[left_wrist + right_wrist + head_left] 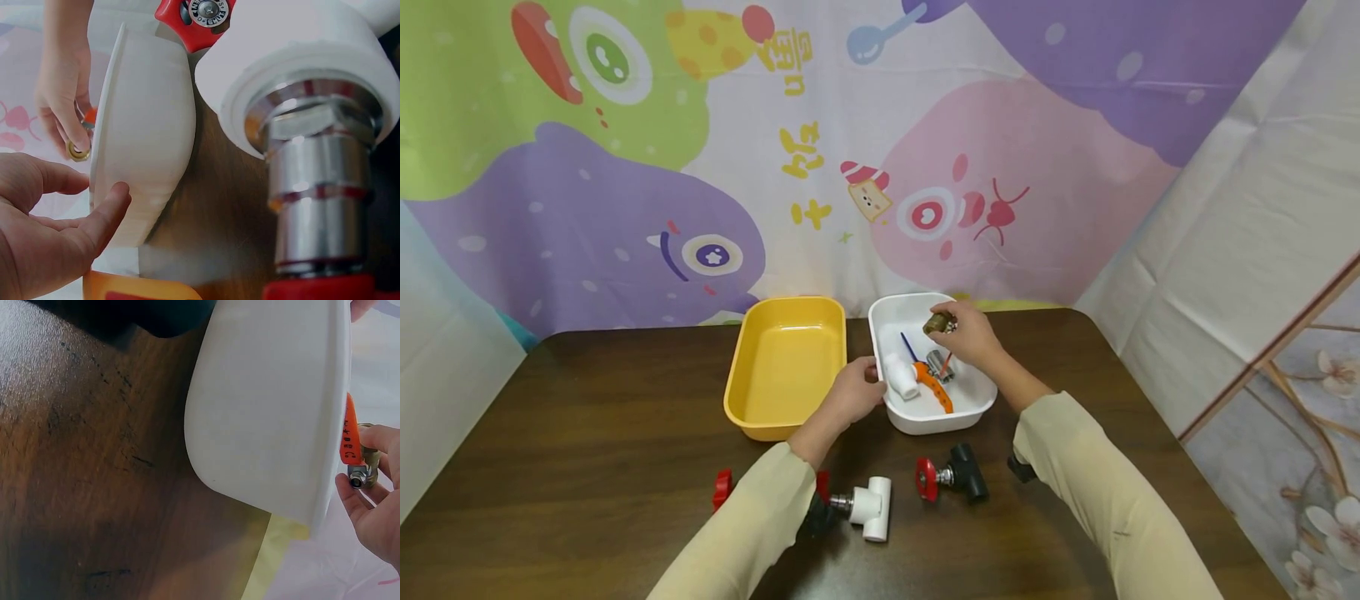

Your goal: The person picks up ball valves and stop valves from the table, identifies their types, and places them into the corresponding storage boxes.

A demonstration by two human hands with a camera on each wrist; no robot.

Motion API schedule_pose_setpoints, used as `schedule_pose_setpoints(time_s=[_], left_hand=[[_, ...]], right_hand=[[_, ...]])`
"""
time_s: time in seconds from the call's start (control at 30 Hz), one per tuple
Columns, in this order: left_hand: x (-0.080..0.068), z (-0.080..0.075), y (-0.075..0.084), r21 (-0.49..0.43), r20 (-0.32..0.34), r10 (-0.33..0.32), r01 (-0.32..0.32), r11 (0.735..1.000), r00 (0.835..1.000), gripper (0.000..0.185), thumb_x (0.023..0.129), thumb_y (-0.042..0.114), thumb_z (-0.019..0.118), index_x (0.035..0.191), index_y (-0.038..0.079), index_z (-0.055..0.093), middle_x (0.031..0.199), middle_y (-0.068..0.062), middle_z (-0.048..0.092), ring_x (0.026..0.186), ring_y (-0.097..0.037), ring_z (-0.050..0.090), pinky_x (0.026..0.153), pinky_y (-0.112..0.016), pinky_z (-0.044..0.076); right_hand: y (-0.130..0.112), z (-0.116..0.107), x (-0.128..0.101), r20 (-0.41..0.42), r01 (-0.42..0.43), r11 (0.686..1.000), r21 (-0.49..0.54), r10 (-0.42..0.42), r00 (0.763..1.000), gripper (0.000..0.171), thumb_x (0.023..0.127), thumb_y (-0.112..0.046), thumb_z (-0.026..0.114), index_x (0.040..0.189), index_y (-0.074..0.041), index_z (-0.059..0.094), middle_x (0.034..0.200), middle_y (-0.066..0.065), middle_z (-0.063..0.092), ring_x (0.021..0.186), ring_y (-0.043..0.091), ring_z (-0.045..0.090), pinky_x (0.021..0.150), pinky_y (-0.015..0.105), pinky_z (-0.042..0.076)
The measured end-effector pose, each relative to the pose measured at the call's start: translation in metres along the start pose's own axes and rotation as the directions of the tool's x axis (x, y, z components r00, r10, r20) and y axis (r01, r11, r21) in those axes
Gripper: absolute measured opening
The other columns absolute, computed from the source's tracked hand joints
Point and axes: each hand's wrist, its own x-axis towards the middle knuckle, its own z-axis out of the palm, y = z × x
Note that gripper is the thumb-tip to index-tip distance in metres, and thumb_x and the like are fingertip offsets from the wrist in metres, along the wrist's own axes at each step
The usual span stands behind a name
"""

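My right hand (957, 330) is over the far part of the white tub (887, 312) and pinches a small brass valve (937, 323) with an orange lever (349, 436). The right wrist view shows that valve (362, 469) held in the fingertips (350, 490) just past the tub's rim. At the tub's left rim my left hand (859, 388) grips the wall, thumb (109, 206) outside and fingers inside. Inside the tub lie a white pipe fitting (901, 377), an orange-handled part (936, 390) and a metal fitting (937, 365).
An empty yellow tub (741, 354) stands left of the white one. Near me on the dark wooden table are a white valve (871, 507), a black valve with a red handwheel (953, 477), and a red handwheel (722, 489) partly under my left sleeve. A cartoon backdrop closes the far edge.
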Motion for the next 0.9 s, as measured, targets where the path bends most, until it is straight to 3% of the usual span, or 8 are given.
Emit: schedule_pose_setpoints(time_s=[0.9], left_hand=[[-0.001,0.001,0.002,0.001,-0.008,0.008,-0.008,1.000,1.000,0.047,0.088,0.005,0.056,0.133,-0.006,0.045,0.111,-0.018,0.059,0.087,-0.022,0.061,0.074,-0.028,0.055]], right_hand=[[0.001,0.025,0.001,0.043,-0.048,0.999,-0.015,0.049,0.998,0.043,0.082,-0.018,0.070,0.122,-0.006,0.060,0.117,0.017,0.058,0.103,0.029,0.054,0.090,0.041,0.046]])
